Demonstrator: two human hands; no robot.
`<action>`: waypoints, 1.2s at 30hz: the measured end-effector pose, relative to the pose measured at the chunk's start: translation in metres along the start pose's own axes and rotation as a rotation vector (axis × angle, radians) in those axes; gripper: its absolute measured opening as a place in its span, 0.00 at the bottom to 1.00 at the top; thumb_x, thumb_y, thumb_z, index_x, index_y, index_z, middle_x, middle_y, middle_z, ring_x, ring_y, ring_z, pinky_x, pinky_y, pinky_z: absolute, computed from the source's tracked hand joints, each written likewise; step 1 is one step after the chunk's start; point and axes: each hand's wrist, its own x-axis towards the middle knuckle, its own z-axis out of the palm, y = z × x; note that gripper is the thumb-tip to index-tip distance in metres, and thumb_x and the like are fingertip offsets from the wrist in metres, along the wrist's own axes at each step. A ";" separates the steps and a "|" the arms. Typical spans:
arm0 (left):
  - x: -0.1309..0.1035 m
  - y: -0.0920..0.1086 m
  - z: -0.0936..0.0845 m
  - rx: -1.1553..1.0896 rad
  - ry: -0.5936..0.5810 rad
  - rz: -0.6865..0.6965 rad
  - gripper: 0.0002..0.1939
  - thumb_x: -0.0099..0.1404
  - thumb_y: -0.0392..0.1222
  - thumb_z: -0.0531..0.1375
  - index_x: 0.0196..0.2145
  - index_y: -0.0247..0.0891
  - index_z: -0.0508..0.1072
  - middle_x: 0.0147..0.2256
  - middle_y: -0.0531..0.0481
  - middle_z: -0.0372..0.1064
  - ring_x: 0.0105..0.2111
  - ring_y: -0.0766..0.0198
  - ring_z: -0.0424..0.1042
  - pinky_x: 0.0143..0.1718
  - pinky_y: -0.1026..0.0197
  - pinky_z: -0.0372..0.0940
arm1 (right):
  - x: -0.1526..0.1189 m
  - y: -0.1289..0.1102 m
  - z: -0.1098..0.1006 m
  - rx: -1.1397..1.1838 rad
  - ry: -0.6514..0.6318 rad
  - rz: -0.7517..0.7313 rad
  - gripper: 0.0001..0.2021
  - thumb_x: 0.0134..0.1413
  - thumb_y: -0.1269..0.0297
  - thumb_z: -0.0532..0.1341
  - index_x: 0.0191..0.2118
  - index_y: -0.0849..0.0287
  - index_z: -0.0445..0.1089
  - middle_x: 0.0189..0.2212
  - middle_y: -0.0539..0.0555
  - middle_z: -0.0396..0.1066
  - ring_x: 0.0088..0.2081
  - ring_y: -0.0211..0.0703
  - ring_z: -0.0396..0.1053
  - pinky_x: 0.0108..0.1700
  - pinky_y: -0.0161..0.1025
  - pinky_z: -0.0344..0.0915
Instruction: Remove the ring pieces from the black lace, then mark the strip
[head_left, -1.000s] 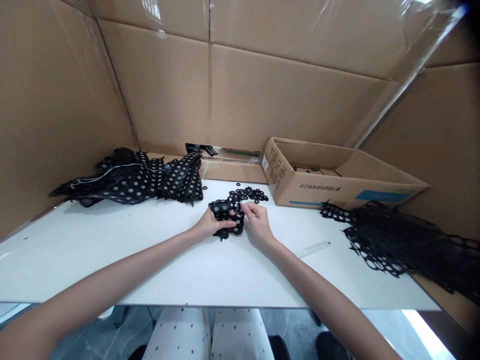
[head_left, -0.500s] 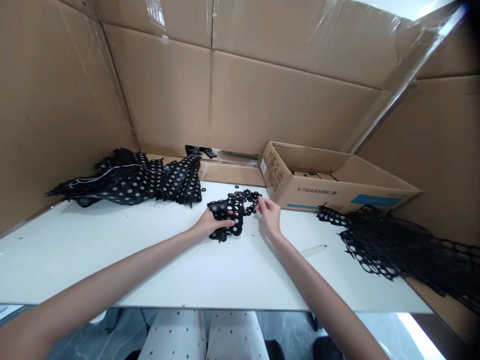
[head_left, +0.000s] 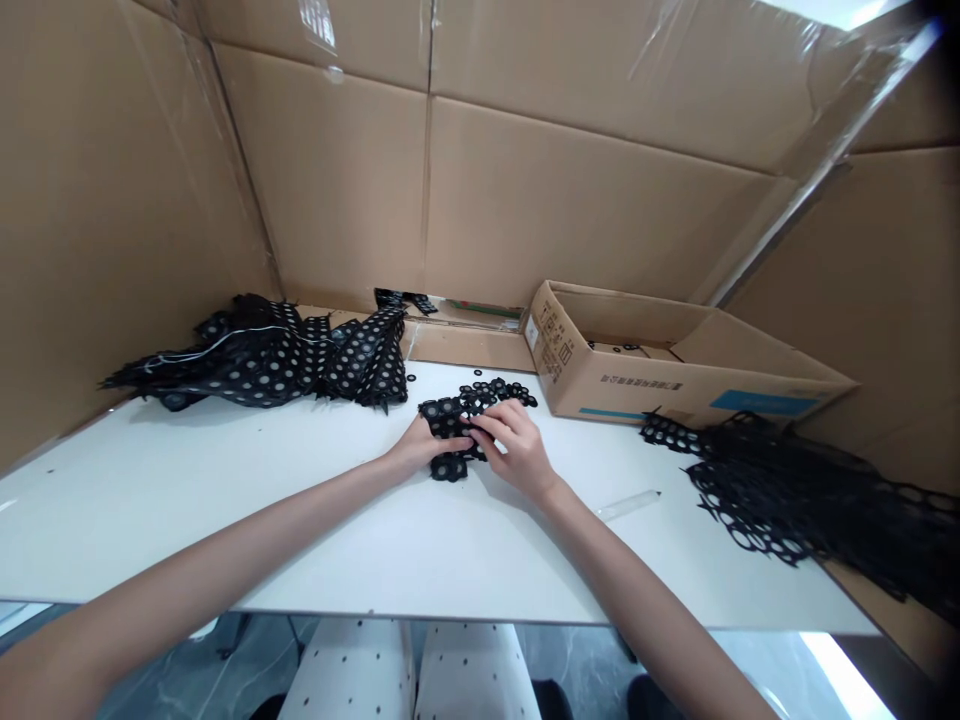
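Both my hands are gripping the black perforated sheet (head_left: 452,428) on the white table (head_left: 300,520): left hand (head_left: 417,452) pinning it, right hand (head_left: 516,448) pinching its edge. It's looking light, floppy and tearable, so I'm judging the solid webbing safest to hold.

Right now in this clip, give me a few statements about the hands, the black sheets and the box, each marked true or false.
1. Both hands are on the small black punched sheet at the middle of the white table. True: the left hand holds its near side and the right hand pinches at it.
2. The cardboard box is closed with tape. False: its top is open.
3. A pile of black sheets with the holes punched empty lies to the right. True.
4. The loose black rings lie inside the box only. False: a cluster lies on the table just beyond the hands.
5. The pile of filled sheets is in the person's lap. False: it lies at the table's far left.
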 end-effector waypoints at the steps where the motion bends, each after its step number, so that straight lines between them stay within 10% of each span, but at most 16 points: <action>1: 0.000 -0.001 -0.001 0.009 0.000 0.007 0.26 0.44 0.42 0.70 0.41 0.34 0.72 0.44 0.44 0.72 0.45 0.54 0.70 0.49 0.52 0.64 | 0.000 0.000 0.002 0.005 -0.054 -0.010 0.09 0.57 0.67 0.56 0.42 0.57 0.72 0.35 0.58 0.70 0.37 0.46 0.64 0.40 0.46 0.65; 22: -0.001 -0.006 0.002 0.096 -0.029 0.030 0.20 0.44 0.41 0.68 0.36 0.32 0.71 0.37 0.47 0.74 0.38 0.56 0.71 0.43 0.54 0.66 | -0.003 0.010 0.013 0.194 -0.135 0.122 0.13 0.60 0.63 0.54 0.27 0.59 0.70 0.28 0.55 0.69 0.33 0.43 0.62 0.38 0.41 0.61; 36: 0.002 -0.006 -0.002 0.022 -0.075 -0.045 0.19 0.42 0.42 0.70 0.32 0.32 0.73 0.34 0.44 0.75 0.36 0.55 0.73 0.41 0.54 0.67 | -0.002 0.033 0.020 0.738 0.678 1.006 0.19 0.50 0.47 0.57 0.23 0.60 0.63 0.20 0.49 0.64 0.20 0.33 0.56 0.24 0.33 0.53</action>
